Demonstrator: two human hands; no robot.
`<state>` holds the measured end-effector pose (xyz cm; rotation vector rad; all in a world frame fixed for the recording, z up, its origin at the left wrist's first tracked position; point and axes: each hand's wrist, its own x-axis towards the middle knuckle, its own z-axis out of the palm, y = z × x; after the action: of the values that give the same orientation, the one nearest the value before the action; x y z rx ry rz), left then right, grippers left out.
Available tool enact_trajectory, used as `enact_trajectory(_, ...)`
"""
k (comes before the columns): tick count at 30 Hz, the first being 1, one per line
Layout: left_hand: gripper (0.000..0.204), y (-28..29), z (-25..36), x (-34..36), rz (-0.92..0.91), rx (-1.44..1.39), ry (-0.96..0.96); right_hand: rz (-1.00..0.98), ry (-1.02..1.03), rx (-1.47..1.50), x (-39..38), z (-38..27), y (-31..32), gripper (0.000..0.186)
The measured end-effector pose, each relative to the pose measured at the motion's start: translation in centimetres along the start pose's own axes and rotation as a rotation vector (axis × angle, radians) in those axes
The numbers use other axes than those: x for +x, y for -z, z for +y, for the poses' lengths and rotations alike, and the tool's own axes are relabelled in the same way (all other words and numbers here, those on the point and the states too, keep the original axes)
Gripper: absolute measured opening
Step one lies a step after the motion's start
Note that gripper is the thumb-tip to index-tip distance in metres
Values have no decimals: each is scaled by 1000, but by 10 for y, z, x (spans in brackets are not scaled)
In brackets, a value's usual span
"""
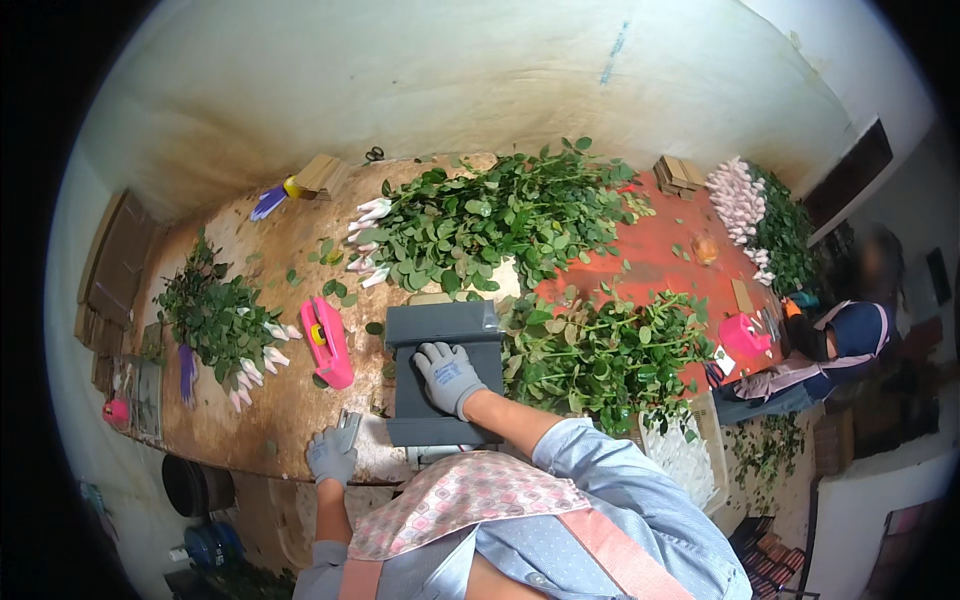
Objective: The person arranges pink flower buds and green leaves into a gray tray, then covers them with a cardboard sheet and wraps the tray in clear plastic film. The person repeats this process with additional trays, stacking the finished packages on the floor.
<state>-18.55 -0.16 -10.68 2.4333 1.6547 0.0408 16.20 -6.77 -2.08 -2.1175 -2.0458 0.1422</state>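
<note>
My right hand [448, 376], in a grey glove, lies flat with its fingers spread on a dark grey board [420, 420]. The board has a raised band across its far end and lies at the table's near edge. To its left, my gloved left hand [331, 456] is closed round a silver metal stapler [348, 430] at the table edge. Beyond that hand stands a pink tape dispenser [335, 362] with a yellow roll. Past the board lies a big heap of leafy rose stems [490, 220], their heads in white sleeves; more leafy stems [610, 350] lie right of the board.
On the left lies a smaller bunch of sleeved roses [215, 310] beside a purple glove [188, 374]. Small cardboard stacks [320, 177] and scissors [375, 154] sit at the back. A crate of white sleeves [685, 450] stands near right. A co-worker [840, 340] is at the far right.
</note>
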Motion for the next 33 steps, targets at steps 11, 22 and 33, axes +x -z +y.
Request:
enact_trajectory(11,55,-16,-6,21,65,-56,-58,65,6,7,2,5,0,47)
enact_trajectory(22,60,8,-3,38,18,53,-274,10,-2,51,11,-7,10,52)
enact_trajectory(33,45,14,-65,45,182,-469,116,10,66,2,10,-3,-1,55)
